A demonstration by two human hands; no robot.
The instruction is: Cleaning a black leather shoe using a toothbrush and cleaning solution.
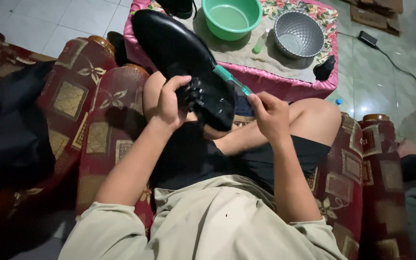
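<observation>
A black leather shoe [188, 62] is held up over the person's lap, its toe pointing away toward the low worktop [285, 79] and its heel end down near the knees. The left hand [169, 103] grasps the shoe at its laced part, fingers curled round the near side. The right hand [271, 113] is clenched on the handle of a green toothbrush [232, 80], whose other end lies against the shoe's upper near the heel opening; the bristles cannot be made out.

The person sits in black shorts and a beige shirt on a red patterned sofa [102, 125], legs bent.

The worktop beyond the shoe is draped in pink cloth with a flowered cover. Near its far edge stands a green plastic basin [232, 17] holding water. Just right of it lies a small clear bottle [261, 42], and further right, toward the worktop's right edge, stands a dimpled metal bowl [298, 33]. A dark object [324, 68] rests at the near right corner. A cable and adapter [368, 38] lie on the tiled floor to the right.
</observation>
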